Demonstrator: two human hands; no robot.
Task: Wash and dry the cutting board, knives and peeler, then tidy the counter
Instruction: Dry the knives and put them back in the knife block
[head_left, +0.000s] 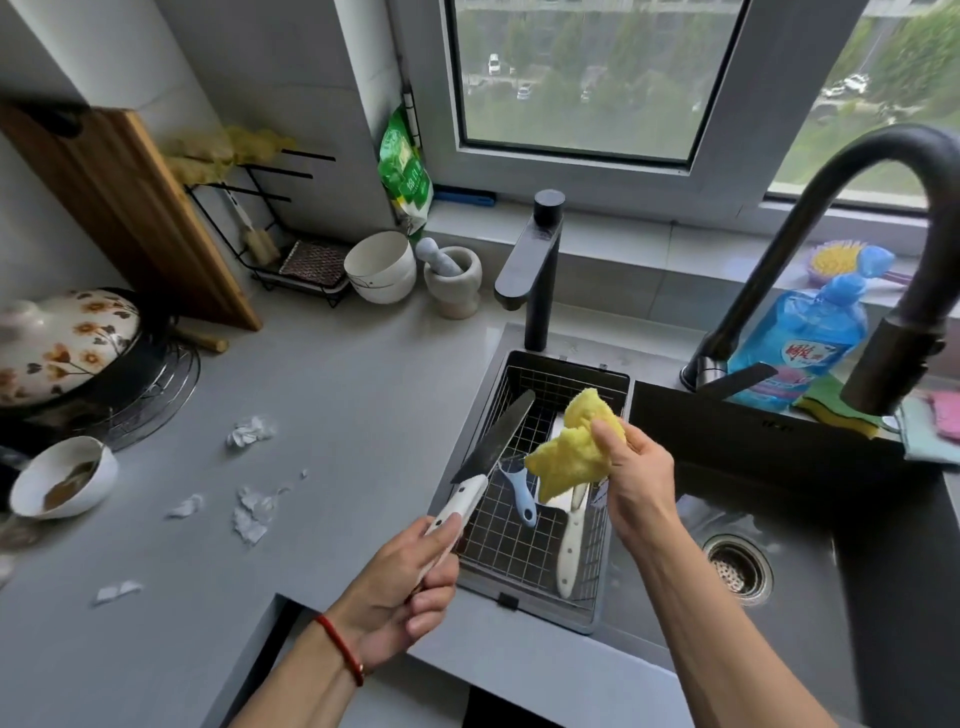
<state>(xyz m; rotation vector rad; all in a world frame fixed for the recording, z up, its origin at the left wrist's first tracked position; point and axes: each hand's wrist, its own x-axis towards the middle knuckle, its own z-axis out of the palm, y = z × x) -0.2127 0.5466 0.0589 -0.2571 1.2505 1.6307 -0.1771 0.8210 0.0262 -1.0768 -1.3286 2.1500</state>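
My left hand (410, 577) grips the white handle of a long knife (493, 439), its blade pointing up and right over the wire basket (519, 545) in the sink. A crumpled yellow cloth (566, 457) is held by my right hand (636, 467) just right of the blade. In the basket lie a blue peeler (519, 493) and a second white-handled knife (571, 540), its blade partly hidden under the cloth. The wooden cutting board (124, 208) leans upright against the wall at the back left.
Torn paper scraps (249, 431) litter the grey counter. A floral pot lid (62, 343), a bowl with brown residue (65, 478), a white bowl (382, 267) and a mortar (452, 280) stand there. Two dark faucets (535, 270) and a blue detergent bottle (800, 348) edge the sink (779, 519).
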